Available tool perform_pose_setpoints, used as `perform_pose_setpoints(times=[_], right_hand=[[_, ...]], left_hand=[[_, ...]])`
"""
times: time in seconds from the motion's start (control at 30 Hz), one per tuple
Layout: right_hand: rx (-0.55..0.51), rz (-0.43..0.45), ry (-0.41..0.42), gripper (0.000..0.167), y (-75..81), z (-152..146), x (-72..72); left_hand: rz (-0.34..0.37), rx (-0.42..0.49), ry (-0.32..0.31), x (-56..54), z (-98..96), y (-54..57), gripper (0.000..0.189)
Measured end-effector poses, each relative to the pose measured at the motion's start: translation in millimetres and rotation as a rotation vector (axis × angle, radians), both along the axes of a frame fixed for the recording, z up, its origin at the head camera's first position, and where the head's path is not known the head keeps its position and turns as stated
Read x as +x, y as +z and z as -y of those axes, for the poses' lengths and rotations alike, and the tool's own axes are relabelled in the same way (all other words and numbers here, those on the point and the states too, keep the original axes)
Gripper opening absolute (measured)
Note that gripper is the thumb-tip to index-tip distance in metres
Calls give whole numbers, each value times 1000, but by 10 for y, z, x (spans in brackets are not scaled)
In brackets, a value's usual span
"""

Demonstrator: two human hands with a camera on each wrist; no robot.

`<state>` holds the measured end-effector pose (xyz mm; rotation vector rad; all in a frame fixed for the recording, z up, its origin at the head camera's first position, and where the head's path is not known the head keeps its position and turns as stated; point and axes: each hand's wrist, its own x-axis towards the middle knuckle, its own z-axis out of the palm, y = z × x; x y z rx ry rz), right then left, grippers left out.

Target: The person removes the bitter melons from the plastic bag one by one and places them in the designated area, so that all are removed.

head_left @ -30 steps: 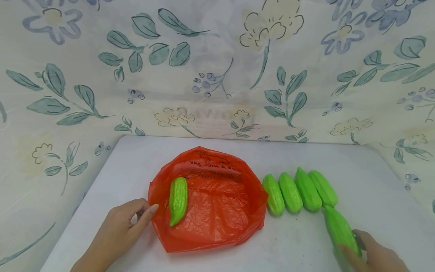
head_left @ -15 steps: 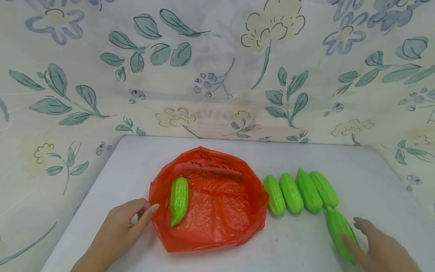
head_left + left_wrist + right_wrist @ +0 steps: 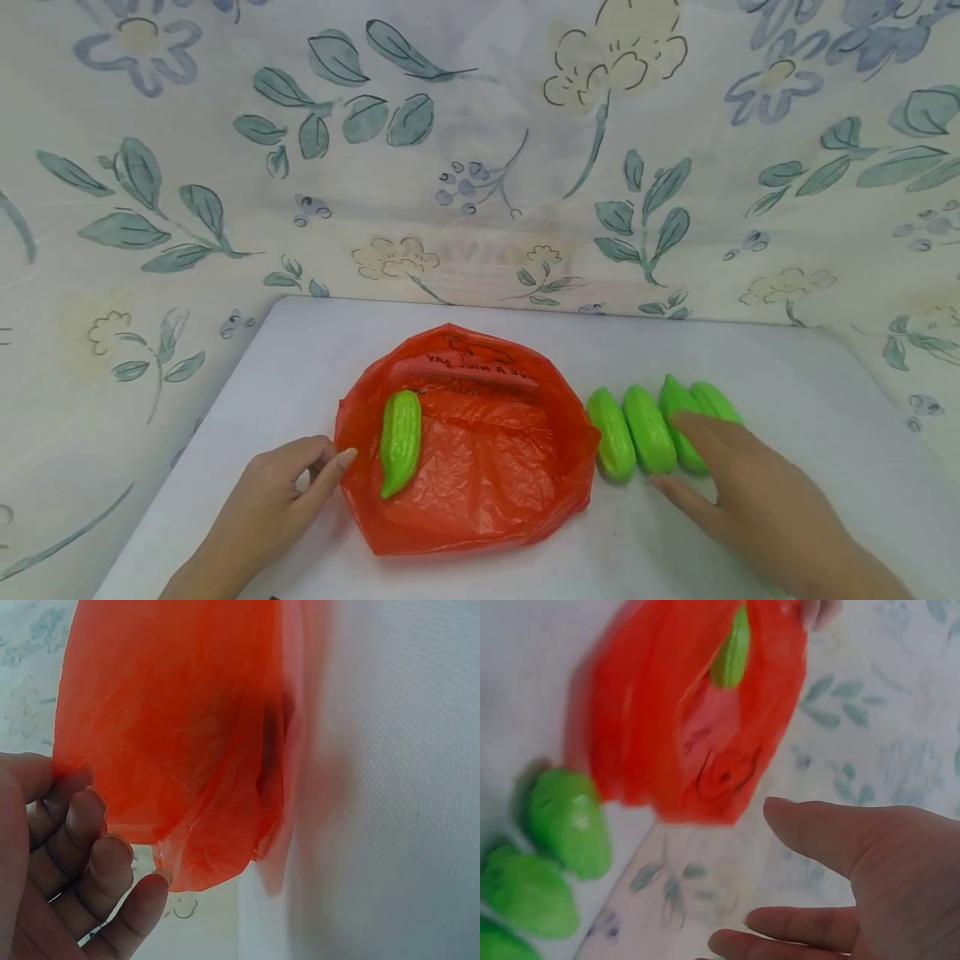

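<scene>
A red plastic bag [image 3: 480, 492] lies with its mouth spread on the white table, and one green bitter melon [image 3: 401, 442] is inside it. My left hand [image 3: 281, 492] pinches the bag's left rim between thumb and finger; the left wrist view shows its other fingers loosely curled beside the red plastic [image 3: 180, 697]. My right hand [image 3: 765, 492] is above the melons right of the bag, thumb and fingers spread, holding nothing. Beneath and beside it are a bitter melon [image 3: 611, 433], a second melon [image 3: 648, 429] and others partly hidden by the hand.
The white table [image 3: 840, 400] reaches back to a flower-patterned cloth [image 3: 465, 150] that rises behind it and along the sides. The row of melons stands close against the bag's right edge.
My right hand has let go of the front melon and moved left and up over the row, now hiding that melon. My left hand stays at the bag's rim.
</scene>
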<state>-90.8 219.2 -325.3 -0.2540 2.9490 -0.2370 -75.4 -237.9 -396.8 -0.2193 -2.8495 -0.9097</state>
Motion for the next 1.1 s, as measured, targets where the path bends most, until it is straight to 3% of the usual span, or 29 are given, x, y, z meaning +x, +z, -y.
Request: perform_pose_setpoints(times=[0.2, 0.37, 0.6, 0.83, 1.1], right_hand=[[-8, -131, 255, 76, 199, 463, -45], [-14, -203, 484, 71, 256, 759, -140], [40, -216, 788, 72, 250, 1235, -343], [78, -155, 902, 76, 162, 1737, -554], [119, -125, 977, 66, -82, 2162, -695]], left_hand=[[-1, 14, -24, -3, -5, 17, 22], [-38, 5, -29, -5, -10, 34, 23], [-48, 4, -29, 10, -8, 41, 24], [-34, 4, -20, 17, 5, 40, 23], [-18, 2, -5, 30, 11, 38, 23]])
